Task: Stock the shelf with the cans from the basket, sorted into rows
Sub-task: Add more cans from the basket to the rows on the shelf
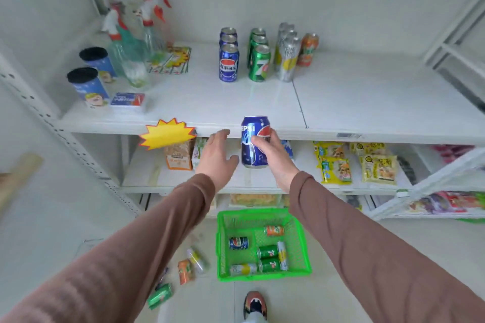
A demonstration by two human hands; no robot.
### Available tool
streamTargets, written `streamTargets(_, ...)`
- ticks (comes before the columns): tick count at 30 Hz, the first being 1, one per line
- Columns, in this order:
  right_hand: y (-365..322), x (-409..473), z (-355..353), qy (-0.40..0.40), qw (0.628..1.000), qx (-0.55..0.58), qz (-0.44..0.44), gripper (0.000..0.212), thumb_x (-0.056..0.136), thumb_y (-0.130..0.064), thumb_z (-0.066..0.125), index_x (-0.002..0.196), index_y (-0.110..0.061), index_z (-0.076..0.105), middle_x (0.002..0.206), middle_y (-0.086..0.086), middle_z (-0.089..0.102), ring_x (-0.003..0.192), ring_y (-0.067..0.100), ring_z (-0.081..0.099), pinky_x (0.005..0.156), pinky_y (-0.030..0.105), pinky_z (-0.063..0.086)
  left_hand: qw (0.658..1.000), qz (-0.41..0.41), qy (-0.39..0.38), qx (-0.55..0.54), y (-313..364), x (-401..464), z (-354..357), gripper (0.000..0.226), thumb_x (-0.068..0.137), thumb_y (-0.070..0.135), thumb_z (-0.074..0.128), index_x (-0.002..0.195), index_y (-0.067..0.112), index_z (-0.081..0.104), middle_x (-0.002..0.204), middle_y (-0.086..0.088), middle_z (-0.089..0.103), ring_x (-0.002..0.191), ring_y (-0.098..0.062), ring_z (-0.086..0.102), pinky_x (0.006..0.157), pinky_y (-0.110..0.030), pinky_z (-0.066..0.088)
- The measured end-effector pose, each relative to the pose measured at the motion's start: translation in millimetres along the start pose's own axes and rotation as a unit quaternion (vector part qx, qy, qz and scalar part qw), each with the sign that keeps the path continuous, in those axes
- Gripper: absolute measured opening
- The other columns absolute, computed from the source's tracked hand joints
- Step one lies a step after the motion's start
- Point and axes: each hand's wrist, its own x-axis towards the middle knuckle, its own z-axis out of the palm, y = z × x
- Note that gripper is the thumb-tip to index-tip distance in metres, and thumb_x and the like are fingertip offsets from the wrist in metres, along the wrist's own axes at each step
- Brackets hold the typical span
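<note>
Bare shelf (380, 102) right of the can rows (262, 57); spray bottles (131, 42) crowding the left.

**A small shop, seen at its shelves**

This place is a small shop or a mock shop. White metal shelving (367, 92) with perforated uprights carries goods in tiers. On the top shelf, drink cans stand in rows by brand: blue cans (228, 61), green cans (259, 63), silver cans (288, 59) and an orange can (309, 50). Spray bottles (126, 42) and snack tubes (89, 86) stand to the left. A yellow starburst price sign (168, 133) hangs on the shelf edge. Lower tiers hold yellow snack packets (334, 162). A green shopping basket (223, 244) with more cans sits on the floor.
</note>
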Motion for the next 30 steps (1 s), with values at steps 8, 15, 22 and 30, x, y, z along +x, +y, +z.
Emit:
streamTargets(8,-17.0,102.8,14.3,0.075,0.994,-0.049,-0.066,0.057,0.077,-0.015,0.084,0.122,-0.014,0.049,0.117,0.008,0.065,0.104,0.018,0.066,0.090,0.027,0.054,0.998,-0.049,0.001,0.027,-9.7,75.7,0.9,0.063,0.084,0.011,0.063,0.141,0.007,0.038,0.137,-0.013,0.046,0.129,-0.027,0.044,0.109,-0.037,0.034)
streamTargets(15,-19.3,191.5,33.4,0.073,0.989,-0.067,-0.114,0.069,0.070,-0.009,0.087,0.125,-0.015,0.046,0.123,0.007,0.061,0.109,0.022,0.064,0.099,0.036,0.053,0.993,-0.111,0.009,0.027,-29.9,141.2,5.5,0.064,0.084,0.013,0.063,0.142,0.009,0.036,0.140,-0.011,0.045,0.130,-0.025,0.042,0.110,-0.036,0.034)
streamTargets(22,-18.4,245.0,49.2,0.085,0.984,-0.088,-0.127,0.078,0.070,-0.017,0.089,0.133,-0.021,0.042,0.131,0.002,0.055,0.114,0.015,0.058,0.097,0.020,0.047,0.989,-0.144,0.019,0.031,-41.3,186.5,4.5,0.064,0.086,0.017,0.062,0.144,0.016,0.034,0.143,-0.006,0.044,0.130,-0.023,0.044,0.109,-0.035,0.039)
streamTargets(30,-11.2,268.6,56.8,0.120,0.977,-0.126,-0.123,0.081,0.068,-0.023,0.090,0.133,-0.018,0.042,0.130,0.003,0.052,0.116,0.018,0.057,0.101,0.029,0.050,0.989,-0.142,0.016,0.031,-51.6,208.8,1.0,0.065,0.087,0.017,0.063,0.144,0.017,0.033,0.144,-0.006,0.044,0.130,-0.022,0.045,0.109,-0.035,0.040)
